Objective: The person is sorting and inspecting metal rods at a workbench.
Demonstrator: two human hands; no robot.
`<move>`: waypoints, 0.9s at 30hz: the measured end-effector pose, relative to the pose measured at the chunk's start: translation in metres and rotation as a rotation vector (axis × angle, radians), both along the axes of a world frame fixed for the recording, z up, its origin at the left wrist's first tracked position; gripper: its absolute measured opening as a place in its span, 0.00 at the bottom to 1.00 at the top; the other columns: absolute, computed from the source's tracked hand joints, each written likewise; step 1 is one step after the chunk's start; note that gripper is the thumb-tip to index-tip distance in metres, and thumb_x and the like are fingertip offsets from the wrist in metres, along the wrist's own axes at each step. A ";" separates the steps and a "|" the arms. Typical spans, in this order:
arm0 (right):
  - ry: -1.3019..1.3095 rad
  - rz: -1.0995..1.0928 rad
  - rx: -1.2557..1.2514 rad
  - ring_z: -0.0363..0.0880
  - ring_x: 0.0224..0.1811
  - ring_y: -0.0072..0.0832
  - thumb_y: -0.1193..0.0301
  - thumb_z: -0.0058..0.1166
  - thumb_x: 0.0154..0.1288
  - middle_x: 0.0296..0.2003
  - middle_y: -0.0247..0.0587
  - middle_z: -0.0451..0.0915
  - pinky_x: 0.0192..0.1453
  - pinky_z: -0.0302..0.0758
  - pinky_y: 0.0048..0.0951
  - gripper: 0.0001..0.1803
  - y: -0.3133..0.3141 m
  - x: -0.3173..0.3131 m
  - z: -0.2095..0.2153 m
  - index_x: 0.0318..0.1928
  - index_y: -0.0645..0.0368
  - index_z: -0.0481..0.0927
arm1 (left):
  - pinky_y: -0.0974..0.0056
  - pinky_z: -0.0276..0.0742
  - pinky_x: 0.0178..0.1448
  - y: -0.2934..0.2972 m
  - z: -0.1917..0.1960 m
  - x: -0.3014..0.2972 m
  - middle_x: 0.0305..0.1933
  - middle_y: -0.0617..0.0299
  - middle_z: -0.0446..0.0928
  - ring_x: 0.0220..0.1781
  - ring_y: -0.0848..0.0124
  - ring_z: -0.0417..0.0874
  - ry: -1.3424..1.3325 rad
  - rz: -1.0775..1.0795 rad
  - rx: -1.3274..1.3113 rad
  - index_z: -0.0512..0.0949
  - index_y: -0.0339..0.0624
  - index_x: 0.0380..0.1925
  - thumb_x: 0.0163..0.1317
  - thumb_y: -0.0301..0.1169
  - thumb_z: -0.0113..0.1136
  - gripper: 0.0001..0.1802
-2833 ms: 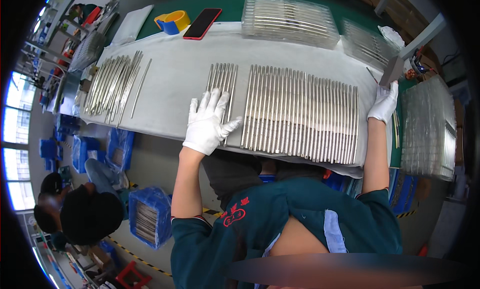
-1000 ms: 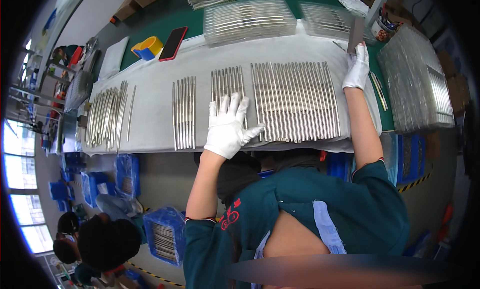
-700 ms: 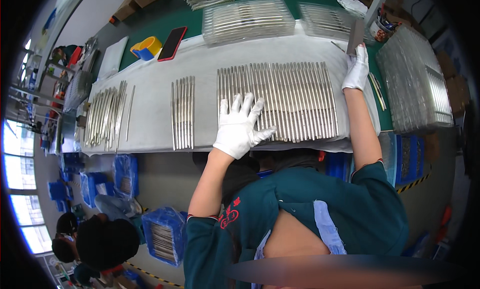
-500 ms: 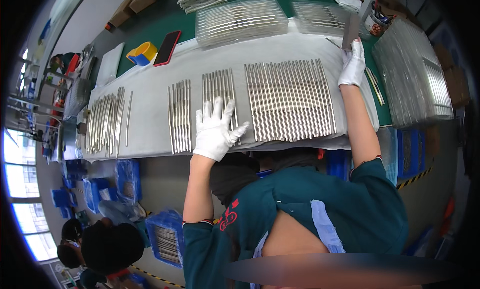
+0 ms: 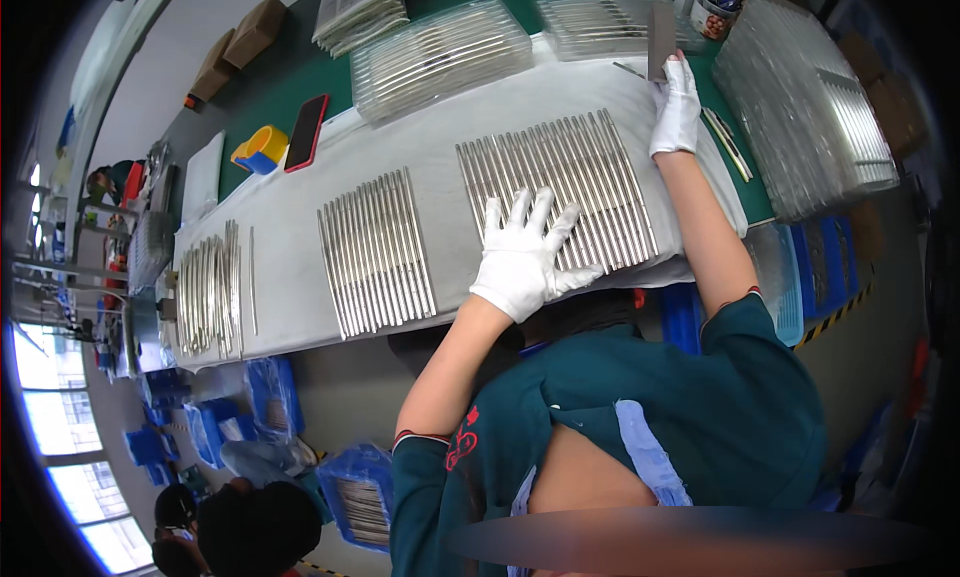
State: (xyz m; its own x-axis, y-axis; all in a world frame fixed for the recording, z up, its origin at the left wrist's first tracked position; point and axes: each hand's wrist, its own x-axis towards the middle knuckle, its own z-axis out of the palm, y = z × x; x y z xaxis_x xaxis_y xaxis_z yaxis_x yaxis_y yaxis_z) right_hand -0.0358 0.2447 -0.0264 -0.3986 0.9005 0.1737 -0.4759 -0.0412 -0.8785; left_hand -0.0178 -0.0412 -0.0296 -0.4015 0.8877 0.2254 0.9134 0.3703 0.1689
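My left hand, in a white glove, lies with fingers spread on the lower left part of a wide row of metal rods. At the far right of the cloth, my gloved right hand is closed around the lower end of a flat grey-brown rectangular piece, which stands up from the fingers. A second, narrower row of metal rods lies side by side left of my left hand. Farther left is a looser batch of thin rods, with a single rod beside it.
Clear plastic trays of rods line the far side, near a red-edged phone and a yellow-blue tape roll. Stacked trays and a pen cup stand right. A blue crate and another person are lower left.
My left hand has moved right, from the middle rods onto the wide row. The two middle batches now lie together as one row. My right hand keeps its hold; the view has shifted.
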 end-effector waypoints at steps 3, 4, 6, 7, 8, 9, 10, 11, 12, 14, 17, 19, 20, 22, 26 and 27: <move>0.023 0.012 -0.074 0.71 0.61 0.27 0.55 0.55 0.68 0.60 0.40 0.72 0.66 0.66 0.31 0.34 -0.006 0.001 0.006 0.67 0.60 0.67 | 0.34 0.51 0.70 -0.014 0.002 -0.006 0.68 0.41 0.64 0.68 0.41 0.65 -0.001 0.007 -0.016 0.66 0.50 0.67 0.55 0.67 0.54 0.46; 0.023 0.010 -0.075 0.71 0.61 0.27 0.55 0.55 0.68 0.60 0.40 0.72 0.66 0.66 0.31 0.34 -0.005 0.001 0.005 0.67 0.60 0.67 | 0.35 0.51 0.70 -0.022 0.003 -0.007 0.68 0.41 0.64 0.68 0.41 0.65 0.014 0.029 -0.042 0.66 0.50 0.67 0.55 0.67 0.53 0.45; 0.019 0.025 -0.063 0.71 0.60 0.28 0.54 0.56 0.67 0.60 0.40 0.72 0.65 0.67 0.32 0.34 -0.003 0.002 0.004 0.67 0.60 0.66 | 0.38 0.52 0.72 -0.036 0.010 -0.010 0.69 0.42 0.63 0.69 0.40 0.63 0.032 0.063 -0.110 0.66 0.50 0.67 0.57 0.66 0.53 0.44; 0.023 0.020 -0.064 0.71 0.60 0.28 0.54 0.56 0.67 0.60 0.40 0.72 0.65 0.67 0.32 0.34 -0.002 0.003 0.004 0.67 0.60 0.66 | 0.38 0.52 0.72 -0.043 0.011 -0.011 0.69 0.42 0.63 0.69 0.40 0.63 0.036 0.058 -0.111 0.66 0.50 0.67 0.57 0.66 0.53 0.44; 0.019 0.028 -0.059 0.71 0.60 0.27 0.54 0.56 0.68 0.59 0.40 0.72 0.65 0.67 0.31 0.34 -0.002 0.003 0.003 0.68 0.60 0.66 | 0.39 0.52 0.72 -0.051 0.010 -0.012 0.69 0.41 0.62 0.70 0.40 0.61 0.020 0.087 -0.127 0.65 0.49 0.67 0.57 0.65 0.53 0.44; 0.016 0.035 -0.054 0.72 0.59 0.27 0.55 0.56 0.68 0.59 0.39 0.72 0.65 0.67 0.30 0.35 -0.003 0.003 0.003 0.68 0.60 0.65 | 0.40 0.53 0.72 -0.057 0.011 -0.013 0.70 0.40 0.61 0.70 0.40 0.60 0.005 0.115 -0.144 0.65 0.49 0.67 0.58 0.65 0.52 0.44; 0.021 0.029 -0.054 0.72 0.59 0.27 0.55 0.56 0.68 0.59 0.39 0.72 0.65 0.67 0.30 0.35 -0.004 0.003 0.004 0.68 0.60 0.65 | 0.41 0.52 0.73 -0.061 0.013 -0.014 0.71 0.39 0.58 0.72 0.38 0.57 -0.035 0.137 -0.170 0.65 0.48 0.68 0.59 0.64 0.52 0.44; 0.012 0.048 -0.052 0.70 0.62 0.29 0.54 0.55 0.69 0.61 0.40 0.70 0.67 0.66 0.33 0.34 -0.006 0.004 0.006 0.68 0.59 0.64 | 0.41 0.52 0.73 -0.064 0.012 -0.014 0.71 0.39 0.58 0.72 0.38 0.57 -0.032 0.136 -0.167 0.65 0.48 0.68 0.59 0.64 0.52 0.44; 0.002 0.066 -0.049 0.68 0.64 0.31 0.54 0.53 0.70 0.62 0.40 0.68 0.69 0.64 0.36 0.34 -0.008 0.004 0.008 0.69 0.58 0.64 | 0.40 0.51 0.73 -0.067 0.009 -0.014 0.71 0.39 0.59 0.72 0.38 0.57 -0.045 0.152 -0.162 0.65 0.49 0.68 0.58 0.67 0.51 0.45; -0.009 0.071 -0.057 0.67 0.65 0.31 0.53 0.53 0.69 0.62 0.40 0.68 0.69 0.64 0.36 0.34 -0.013 0.004 0.011 0.69 0.58 0.63 | 0.39 0.48 0.74 -0.065 0.010 -0.013 0.71 0.39 0.59 0.72 0.38 0.57 -0.057 0.169 -0.170 0.65 0.48 0.68 0.56 0.68 0.52 0.47; -0.036 0.076 -0.052 0.67 0.65 0.32 0.51 0.53 0.69 0.63 0.40 0.67 0.70 0.63 0.35 0.36 -0.013 0.005 0.010 0.70 0.58 0.63 | 0.40 0.48 0.75 -0.050 0.012 -0.007 0.72 0.39 0.57 0.73 0.37 0.54 -0.058 0.142 -0.164 0.63 0.48 0.69 0.55 0.68 0.54 0.48; -0.031 0.068 -0.038 0.67 0.65 0.31 0.52 0.53 0.69 0.64 0.40 0.67 0.69 0.63 0.35 0.36 -0.013 0.005 0.010 0.70 0.58 0.63 | 0.39 0.48 0.75 -0.036 0.010 -0.003 0.70 0.39 0.59 0.72 0.37 0.56 -0.038 0.122 -0.124 0.64 0.48 0.68 0.53 0.68 0.56 0.50; -0.032 0.066 -0.035 0.67 0.65 0.31 0.52 0.53 0.69 0.64 0.40 0.67 0.69 0.63 0.35 0.36 -0.012 0.005 0.010 0.70 0.58 0.63 | 0.39 0.49 0.74 -0.029 0.009 -0.002 0.69 0.39 0.61 0.71 0.38 0.58 -0.027 0.093 -0.092 0.65 0.47 0.67 0.51 0.69 0.56 0.50; -0.034 0.057 -0.046 0.67 0.65 0.31 0.52 0.53 0.69 0.64 0.40 0.67 0.69 0.63 0.35 0.36 -0.013 0.004 0.011 0.70 0.58 0.63 | 0.38 0.51 0.71 -0.016 0.008 -0.001 0.67 0.40 0.63 0.69 0.40 0.62 0.005 0.042 -0.042 0.67 0.45 0.66 0.48 0.70 0.58 0.52; -0.036 0.051 -0.056 0.67 0.65 0.31 0.52 0.54 0.69 0.64 0.40 0.67 0.69 0.63 0.35 0.36 -0.014 0.003 0.013 0.70 0.58 0.63 | 0.37 0.50 0.71 -0.002 0.001 0.003 0.66 0.41 0.65 0.67 0.41 0.63 0.017 0.037 0.028 0.68 0.42 0.64 0.47 0.69 0.59 0.53; -0.027 0.053 -0.058 0.67 0.65 0.31 0.52 0.54 0.69 0.63 0.40 0.67 0.69 0.63 0.35 0.36 -0.013 0.003 0.012 0.70 0.58 0.63 | 0.37 0.50 0.71 -0.003 0.001 0.003 0.66 0.41 0.65 0.67 0.41 0.63 0.015 0.034 0.028 0.68 0.42 0.64 0.47 0.69 0.59 0.53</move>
State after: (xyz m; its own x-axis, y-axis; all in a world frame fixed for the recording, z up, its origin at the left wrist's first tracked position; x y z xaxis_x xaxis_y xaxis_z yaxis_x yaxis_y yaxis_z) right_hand -0.0327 0.2312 -0.0141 -0.4496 0.8863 0.1107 -0.4483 -0.1167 -0.8863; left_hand -0.0152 -0.0443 -0.0284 -0.4277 0.8669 0.2559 0.9029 0.3966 0.1655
